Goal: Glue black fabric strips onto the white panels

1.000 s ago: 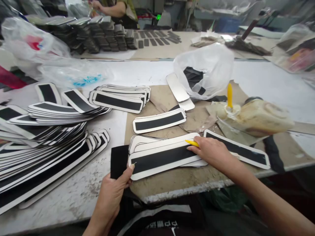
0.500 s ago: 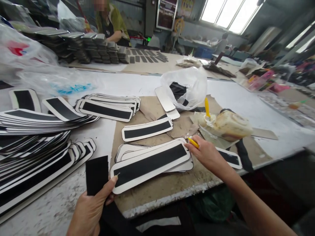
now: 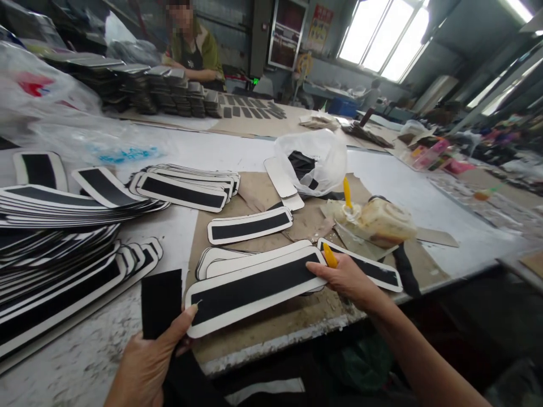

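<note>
My left hand (image 3: 146, 353) pinches the near left end of a long white panel (image 3: 250, 312) with rounded corners, thumb on top. A black strip (image 3: 255, 286) covers the middle of that panel's face. A separate black fabric-like piece (image 3: 161, 302) stands up behind the left thumb, also in this hand. My right hand (image 3: 345, 277) is closed on the panel's right end, thumb on the black strip. A yellow-handled tool (image 3: 330, 255) sticks up from its fingers; its working end cannot be seen. Similar white panels (image 3: 216, 261) lie just beneath.
Stacked black-and-white panels (image 3: 55, 294) fill the left. Beyond the hands stand a plastic bag (image 3: 326, 158) with black pieces and a stained plastic jug (image 3: 384, 220) near an upright yellow handle (image 3: 347, 192). Another person (image 3: 197, 53) is behind grey stacks (image 3: 161, 87). The table edge (image 3: 271, 346) runs close by.
My right hand has come round the panel's right end, its thumb now on the face, and the yellow tool has turned upright. The left hand keeps its hold. The view has shifted slightly.
</note>
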Demonstrator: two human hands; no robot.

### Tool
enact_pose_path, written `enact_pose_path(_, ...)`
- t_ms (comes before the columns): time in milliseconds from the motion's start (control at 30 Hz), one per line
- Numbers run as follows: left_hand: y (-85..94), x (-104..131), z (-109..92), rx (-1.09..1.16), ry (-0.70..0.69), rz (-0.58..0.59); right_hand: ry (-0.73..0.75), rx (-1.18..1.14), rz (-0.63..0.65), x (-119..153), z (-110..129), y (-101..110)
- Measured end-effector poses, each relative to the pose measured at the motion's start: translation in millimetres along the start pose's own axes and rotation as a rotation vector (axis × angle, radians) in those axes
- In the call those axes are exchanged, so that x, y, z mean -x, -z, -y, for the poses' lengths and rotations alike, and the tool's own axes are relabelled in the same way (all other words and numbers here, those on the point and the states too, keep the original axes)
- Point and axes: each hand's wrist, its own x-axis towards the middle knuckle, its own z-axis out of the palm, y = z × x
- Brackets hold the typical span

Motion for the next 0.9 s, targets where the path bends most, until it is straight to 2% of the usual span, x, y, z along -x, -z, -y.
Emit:
enact_pose_path(100, 2.8, 0, 4, 0.028, 0.009, 0.083, -0.014, -0.056, -0.020, 5, -2, -3)
enact_pose_path(233, 3.6, 3, 6, 0.075, -0.083, 0.197, -0.032, -0.067, -0.067, 10, -6, -3)
enact_pose_path(367, 2.1, 6, 2, 0.105, -0.127, 0.224, -0.094, -0.060, -0.114, 12, -6, -5)
enact_pose_path(567, 5.2, 6, 2, 0.089, -0.029, 0.238, -0.117, -0.078, -0.138, 15, -5, -7)
enact_pose_path(700, 8.4, 6, 1, 0.156, 0.021, 0.253, -0.152, -0.206, -0.085, 17, -5, -9)
enact_pose_path(900, 10.6, 16, -10, 0.300, 0.099, 0.317, -0.182, -0.554, 0.039, 28, 6, -13)
